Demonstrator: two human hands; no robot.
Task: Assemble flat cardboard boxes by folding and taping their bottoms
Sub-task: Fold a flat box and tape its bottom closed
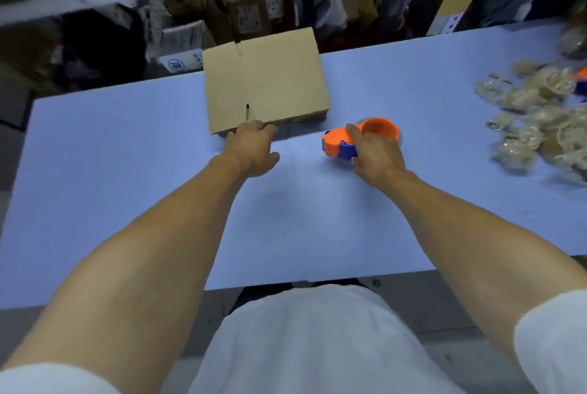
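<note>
Storeroom shelving, stocked with bagged goods, backed a pale blue tabletop (pixel 127 171).

Item: flat cardboard box (pixel 265 79), unfolded, lying at the far edge of the tabletop, slightly overhanging it.

Item: tape dispenser (pixel 359 136), orange and blue, resting on the tabletop just right of the box's near right corner.

Item: heap of clear packets (pixel 536 120) along the right edge.

Left hand (pixel 254 149): fingers loosely extended, tips touching the box's near edge, holding nothing.

Right hand (pixel 376 155): fingers curled over the dispenser's handle.

Step judged: the start, the box not yet opened. The next move probably called for lifting the box toward the near edge and squaring it before folding the flaps.
</note>
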